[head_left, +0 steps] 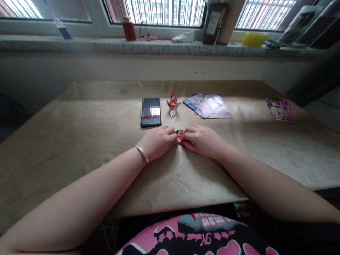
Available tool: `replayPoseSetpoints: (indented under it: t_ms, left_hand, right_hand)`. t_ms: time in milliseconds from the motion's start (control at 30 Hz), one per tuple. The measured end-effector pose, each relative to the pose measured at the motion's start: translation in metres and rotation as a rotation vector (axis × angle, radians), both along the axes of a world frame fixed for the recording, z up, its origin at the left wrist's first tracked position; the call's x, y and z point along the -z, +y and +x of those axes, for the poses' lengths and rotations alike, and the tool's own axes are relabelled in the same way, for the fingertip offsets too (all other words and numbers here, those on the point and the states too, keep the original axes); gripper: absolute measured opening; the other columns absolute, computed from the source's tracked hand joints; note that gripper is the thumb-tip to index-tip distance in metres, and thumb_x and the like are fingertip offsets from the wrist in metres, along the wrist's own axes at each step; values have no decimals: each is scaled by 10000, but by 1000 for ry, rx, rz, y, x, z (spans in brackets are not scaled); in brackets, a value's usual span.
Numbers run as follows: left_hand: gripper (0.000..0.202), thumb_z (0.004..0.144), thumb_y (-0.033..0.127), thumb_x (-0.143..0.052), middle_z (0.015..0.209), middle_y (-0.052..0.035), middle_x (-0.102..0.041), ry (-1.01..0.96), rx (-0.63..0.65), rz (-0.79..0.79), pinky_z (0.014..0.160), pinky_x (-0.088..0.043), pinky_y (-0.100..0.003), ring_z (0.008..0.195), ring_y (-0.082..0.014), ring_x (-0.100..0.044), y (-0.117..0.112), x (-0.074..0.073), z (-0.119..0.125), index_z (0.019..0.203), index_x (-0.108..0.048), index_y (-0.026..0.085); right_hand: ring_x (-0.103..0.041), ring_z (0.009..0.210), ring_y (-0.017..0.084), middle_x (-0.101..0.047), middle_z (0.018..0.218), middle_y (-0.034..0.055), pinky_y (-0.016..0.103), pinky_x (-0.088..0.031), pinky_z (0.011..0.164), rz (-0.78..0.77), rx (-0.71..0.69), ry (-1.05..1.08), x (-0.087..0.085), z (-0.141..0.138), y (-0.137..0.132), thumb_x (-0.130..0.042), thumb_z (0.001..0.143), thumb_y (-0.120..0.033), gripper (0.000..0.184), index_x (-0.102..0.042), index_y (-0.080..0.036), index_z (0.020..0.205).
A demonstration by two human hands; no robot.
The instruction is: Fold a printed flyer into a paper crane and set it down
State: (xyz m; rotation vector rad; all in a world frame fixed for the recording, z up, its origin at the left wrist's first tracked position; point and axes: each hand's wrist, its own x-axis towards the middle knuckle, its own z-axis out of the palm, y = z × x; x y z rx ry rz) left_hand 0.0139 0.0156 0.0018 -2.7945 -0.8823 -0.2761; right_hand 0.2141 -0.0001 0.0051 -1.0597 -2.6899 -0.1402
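My left hand (pixel 158 141) and my right hand (pixel 202 139) meet at the middle of the table, fingers curled and pressed onto a small folded piece of red printed paper (pixel 180 134). Most of that paper is hidden between the fingertips. A silver bracelet (pixel 142 154) circles my left wrist. Just beyond the hands stands a finished folded paper figure (pixel 173 104) in red and white. A dark phone (pixel 151 112) lies flat to the left of it.
The table wears a tan cloth (pixel 79 141). A stack of printed leaflets (pixel 208 105) lies behind my right hand, more coloured paper (pixel 280 110) at the far right. The stone windowsill (pixel 106 45) holds a red cup (pixel 129 30), a yellow box (pixel 254 39) and other items.
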Motion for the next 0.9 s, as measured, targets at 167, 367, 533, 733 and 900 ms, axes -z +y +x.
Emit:
replayPoseSetpoints:
  t_ms: [167, 367, 533, 733, 900]
  left_hand:
    - [260, 936, 298, -435, 841, -59, -608, -32, 1, -29, 689, -447, -269, 774, -159, -546, -1, -1, -1, 853, -641, 162]
    - [259, 931, 303, -449, 839, -52, -613, -60, -13, -52, 665, -436, -253, 759, -150, -550, -1, -1, -2, 850, -655, 168]
    - [222, 913, 280, -484, 812, -49, -620, -29, -23, -42, 640, -428, -252, 739, -150, -557, -3, -4, -2, 848, -660, 162]
    - [235, 915, 283, -480, 798, -53, -629, 4, -26, -16, 625, -428, -253, 736, -158, -571, -5, -6, -2, 842, -661, 152]
    - [198, 912, 256, -481, 799, -47, -633, 6, -30, -2, 623, -430, -249, 736, -155, -578, -5, -7, -3, 890, -651, 157]
  right_hand:
    - [-556, 741, 166, -647, 825, 60, 279, -357, 637, 5, 49, 10, 3, -1, 0, -478, 885, -292, 237, -675, -172, 833]
    - [-571, 747, 169, -659, 840, 54, 283, -337, 619, 4, 105, -16, 2, -1, 0, -477, 889, -312, 242, -676, -182, 847]
    - [-583, 780, 174, -660, 862, 51, 279, -321, 607, -18, 151, -4, 2, -2, 0, -471, 888, -319, 231, -662, -194, 858]
    - [-549, 698, 152, -649, 779, 37, 263, -319, 598, -133, 235, 85, 9, -1, 9, -523, 841, -340, 198, -628, -184, 782]
    - [-537, 702, 153, -639, 769, 38, 256, -328, 612, -196, 276, 100, 8, -3, 11, -521, 825, -316, 174, -611, -180, 765]
